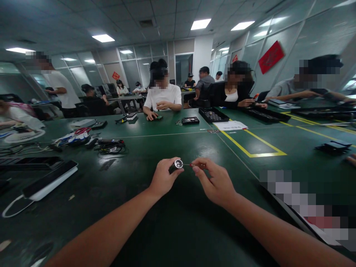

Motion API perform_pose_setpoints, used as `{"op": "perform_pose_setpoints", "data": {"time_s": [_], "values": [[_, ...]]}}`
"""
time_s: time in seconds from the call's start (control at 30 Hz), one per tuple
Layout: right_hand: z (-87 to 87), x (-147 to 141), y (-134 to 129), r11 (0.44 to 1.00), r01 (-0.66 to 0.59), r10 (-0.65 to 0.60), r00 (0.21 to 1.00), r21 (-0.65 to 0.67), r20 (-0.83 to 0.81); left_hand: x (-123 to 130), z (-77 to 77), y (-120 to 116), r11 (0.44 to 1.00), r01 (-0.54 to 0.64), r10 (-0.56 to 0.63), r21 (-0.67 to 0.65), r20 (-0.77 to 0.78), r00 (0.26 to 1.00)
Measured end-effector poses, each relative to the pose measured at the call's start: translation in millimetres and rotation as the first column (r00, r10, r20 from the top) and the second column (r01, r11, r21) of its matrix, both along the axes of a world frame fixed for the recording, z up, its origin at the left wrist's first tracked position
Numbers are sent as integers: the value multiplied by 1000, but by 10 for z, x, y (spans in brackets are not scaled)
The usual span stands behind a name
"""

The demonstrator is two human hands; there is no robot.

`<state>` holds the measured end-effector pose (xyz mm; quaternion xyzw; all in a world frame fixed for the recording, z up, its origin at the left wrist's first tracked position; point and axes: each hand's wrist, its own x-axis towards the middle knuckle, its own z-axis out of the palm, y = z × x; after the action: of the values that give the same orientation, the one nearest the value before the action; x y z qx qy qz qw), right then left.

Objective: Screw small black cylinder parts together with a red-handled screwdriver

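My left hand [162,176] is closed around a small round cylinder [178,163] with a bright metal rim, its open end facing me. What lies inside the rim is too small to make out. Between the fingertips of my right hand [215,180] is a thin screwdriver [191,165] with a reddish handle. Its narrow shaft points left and reaches the side of the cylinder's rim. Both hands are held above the green table [155,230], near the middle of the view.
A white device with a cable [52,181] lies at the left, below bundled black cables [112,146]. Yellow tape [264,154] marks the table at the right. Black trays [213,115] stand farther back. Several people sit around the tables, including one in a white shirt [167,97] opposite.
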<state>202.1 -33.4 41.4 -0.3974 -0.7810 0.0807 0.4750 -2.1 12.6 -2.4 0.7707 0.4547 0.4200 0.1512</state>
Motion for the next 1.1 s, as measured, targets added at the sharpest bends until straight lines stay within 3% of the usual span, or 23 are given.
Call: {"op": "perform_pose_setpoints", "data": {"time_s": [0.3, 0.5, 0.8, 1.1], "values": [[-7, -8, 5, 999, 18, -17, 1000, -50, 16, -10, 6, 8, 999, 11, -10, -42, 16, 1000], [-25, -5, 5, 997, 10, -10, 1000, -83, 2, 1, -14, 25, 999, 49, -49, 2, -23, 999], [29, -19, 6, 993, 115, -115, 990, 5, 81, 11, -18, 12, 987, 156, -157, -40, -17, 987], [-18, -20, -4, 996, 73, -78, 990, 45, 116, 10, -29, 37, 981, 189, -190, -42, -19, 982]]}}
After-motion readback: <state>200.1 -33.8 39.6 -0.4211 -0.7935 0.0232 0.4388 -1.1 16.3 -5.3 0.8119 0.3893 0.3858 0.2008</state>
